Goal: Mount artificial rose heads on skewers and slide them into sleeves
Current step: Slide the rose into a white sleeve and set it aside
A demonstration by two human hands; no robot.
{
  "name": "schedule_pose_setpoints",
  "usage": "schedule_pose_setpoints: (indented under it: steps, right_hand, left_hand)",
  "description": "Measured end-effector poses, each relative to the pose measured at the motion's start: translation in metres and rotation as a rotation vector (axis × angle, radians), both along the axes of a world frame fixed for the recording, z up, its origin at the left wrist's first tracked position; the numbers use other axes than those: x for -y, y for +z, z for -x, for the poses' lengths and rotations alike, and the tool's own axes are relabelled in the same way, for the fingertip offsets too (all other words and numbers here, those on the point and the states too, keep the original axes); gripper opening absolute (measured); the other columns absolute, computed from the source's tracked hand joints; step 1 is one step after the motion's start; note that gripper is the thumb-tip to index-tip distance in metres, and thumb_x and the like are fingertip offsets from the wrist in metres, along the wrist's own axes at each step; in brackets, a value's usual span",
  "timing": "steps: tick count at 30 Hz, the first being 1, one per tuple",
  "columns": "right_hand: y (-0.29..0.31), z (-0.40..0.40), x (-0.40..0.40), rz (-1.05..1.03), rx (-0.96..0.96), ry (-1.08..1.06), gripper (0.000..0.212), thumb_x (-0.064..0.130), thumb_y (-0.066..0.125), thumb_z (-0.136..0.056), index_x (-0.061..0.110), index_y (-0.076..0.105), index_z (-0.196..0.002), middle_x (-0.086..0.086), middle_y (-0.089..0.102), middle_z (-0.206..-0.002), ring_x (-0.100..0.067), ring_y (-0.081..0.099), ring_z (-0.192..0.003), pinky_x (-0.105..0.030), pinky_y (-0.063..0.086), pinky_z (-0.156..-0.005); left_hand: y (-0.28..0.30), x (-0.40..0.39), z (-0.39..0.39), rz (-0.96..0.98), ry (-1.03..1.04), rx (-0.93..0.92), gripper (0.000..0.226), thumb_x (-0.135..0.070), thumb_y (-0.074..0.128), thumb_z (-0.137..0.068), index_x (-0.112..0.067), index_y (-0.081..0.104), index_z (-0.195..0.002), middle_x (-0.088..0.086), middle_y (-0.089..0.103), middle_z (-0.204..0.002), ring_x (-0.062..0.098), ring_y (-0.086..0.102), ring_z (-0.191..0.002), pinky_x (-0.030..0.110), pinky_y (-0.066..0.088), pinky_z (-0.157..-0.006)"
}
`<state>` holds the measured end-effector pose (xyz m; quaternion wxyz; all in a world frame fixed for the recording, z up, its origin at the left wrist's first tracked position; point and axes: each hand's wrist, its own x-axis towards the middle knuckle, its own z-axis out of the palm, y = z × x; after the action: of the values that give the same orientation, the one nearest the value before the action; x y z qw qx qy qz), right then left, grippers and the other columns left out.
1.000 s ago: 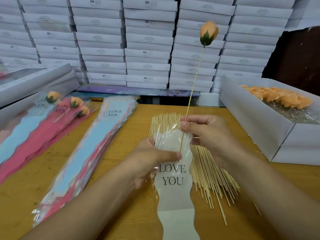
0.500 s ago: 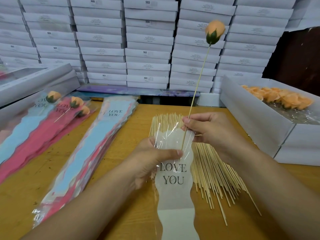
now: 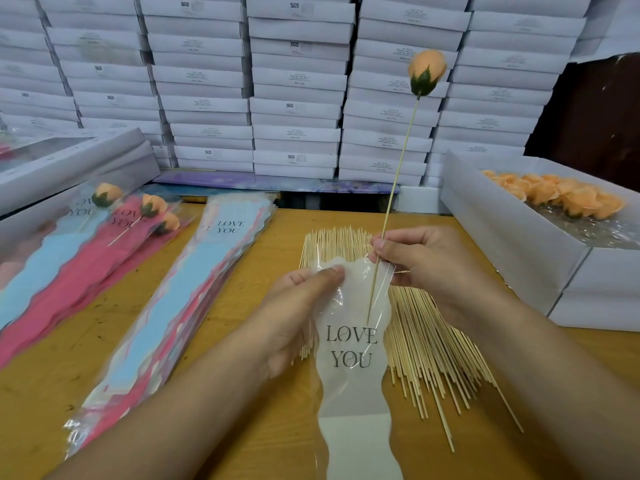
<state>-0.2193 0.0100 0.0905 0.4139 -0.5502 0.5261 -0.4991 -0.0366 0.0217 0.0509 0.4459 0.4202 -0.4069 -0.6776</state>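
Fingers (image 3: 381,244) pinch skewer (image 3: 398,168) — tip inside sleeve (image 3: 353,341).

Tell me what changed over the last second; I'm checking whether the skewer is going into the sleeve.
The peach rose head on the thin wooden skewer tilted right. The left hand moved its thumb from beside the lettering up to the mouth of the white "LOVE YOU" sleeve. The skewer's tip sits at about the same depth inside. The right hand still pinches the skewer; the loose bamboo skewers have not moved.
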Motion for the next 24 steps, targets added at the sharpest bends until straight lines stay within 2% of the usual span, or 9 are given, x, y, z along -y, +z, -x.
schedule_pose_setpoints:
  steps: [4,7,12,16,19,20,22,23,24]
  right_hand:
    - [0.000,0.003,0.000,-0.017,0.017,-0.019,0.015,0.016,0.073,-0.089,0.018,0.080,-0.075,-0.004,0.077,-0.079,-0.010,0.072,-0.069,-0.020,0.055,-0.058]
    - [0.000,0.002,-0.002,-0.034,0.007,0.007,0.015,0.018,0.073,-0.089,0.021,0.080,-0.076,-0.003,0.078,-0.081,-0.009,0.073,-0.071,-0.019,0.055,-0.058]
    - [0.006,0.001,0.000,-0.030,0.008,-0.003,0.010,0.018,0.072,-0.090,0.015,0.078,-0.083,-0.002,0.078,-0.081,-0.010,0.072,-0.071,-0.018,0.053,-0.057]
    - [0.015,0.002,0.003,-0.025,0.031,-0.009,0.007,0.015,0.073,-0.090,0.014,0.076,-0.084,-0.005,0.077,-0.079,-0.011,0.070,-0.066,-0.020,0.054,-0.055]
    - [0.022,0.001,0.005,-0.002,0.029,-0.015,0.006,0.011,0.071,-0.090,0.012,0.075,-0.086,-0.004,0.076,-0.074,-0.009,0.067,-0.060,-0.020,0.054,-0.055]
    - [0.026,0.001,0.007,0.013,0.042,-0.020,0.005,0.010,0.071,-0.090,0.010,0.074,-0.086,-0.004,0.075,-0.072,-0.009,0.067,-0.059,-0.020,0.055,-0.055]
    - [0.035,0.001,0.011,0.050,0.085,-0.042,0.005,0.009,0.070,-0.090,0.006,0.073,-0.086,-0.003,0.073,-0.068,-0.009,0.065,-0.057,-0.019,0.055,-0.054]
    - [0.040,0.001,0.015,0.067,0.108,-0.060,0.004,0.008,0.070,-0.090,0.005,0.072,-0.088,-0.003,0.073,-0.067,-0.009,0.065,-0.056,-0.019,0.054,-0.053]
    - [0.045,0.000,0.018,0.083,0.129,-0.079,0.005,0.008,0.070,-0.090,0.002,0.071,-0.092,-0.004,0.073,-0.068,-0.009,0.064,-0.055,-0.018,0.053,-0.053]
  left_hand:
    - [-0.002,0.002,0.000,0.071,0.016,0.023,0.015,-0.021,0.067,-0.094,-0.008,0.075,-0.089,0.015,0.076,-0.088,0.020,0.072,-0.069,0.034,0.062,-0.066]
    - [-0.003,0.002,0.000,0.089,0.034,0.016,0.018,-0.016,0.071,-0.089,-0.002,0.076,-0.100,0.018,0.077,-0.095,0.022,0.074,-0.073,0.033,0.063,-0.067]
    - [-0.005,0.003,-0.001,0.082,0.084,0.008,0.042,-0.013,0.082,-0.072,0.000,0.071,-0.110,0.018,0.077,-0.097,0.028,0.075,-0.079,0.036,0.062,-0.067]
    - [-0.002,0.002,-0.001,0.117,0.104,-0.003,0.063,-0.011,0.086,-0.060,-0.016,0.066,-0.120,0.020,0.076,-0.095,0.030,0.076,-0.081,0.040,0.062,-0.069]
    - [-0.002,0.001,-0.001,0.185,0.090,0.074,0.073,-0.016,0.087,-0.058,-0.034,0.063,-0.125,0.014,0.063,-0.071,0.021,0.071,-0.071,0.032,0.059,-0.069]
    - [-0.003,0.002,-0.001,0.200,0.085,0.088,0.074,-0.018,0.088,-0.057,-0.037,0.063,-0.124,0.013,0.059,-0.070,0.021,0.070,-0.070,0.031,0.059,-0.071]
    - [-0.003,0.000,0.000,0.194,0.058,0.081,0.076,-0.023,0.090,-0.053,-0.039,0.065,-0.123,0.030,0.064,-0.095,0.039,0.071,-0.092,0.045,0.059,-0.089]
    - [-0.002,-0.001,0.000,0.192,0.041,0.074,0.077,-0.023,0.090,-0.052,-0.039,0.065,-0.124,0.032,0.065,-0.107,0.043,0.069,-0.101,0.050,0.057,-0.093]
    - [-0.003,-0.002,0.000,0.202,0.027,0.072,0.078,-0.022,0.090,-0.054,-0.040,0.064,-0.126,0.027,0.068,-0.106,0.039,0.070,-0.101,0.047,0.058,-0.091]
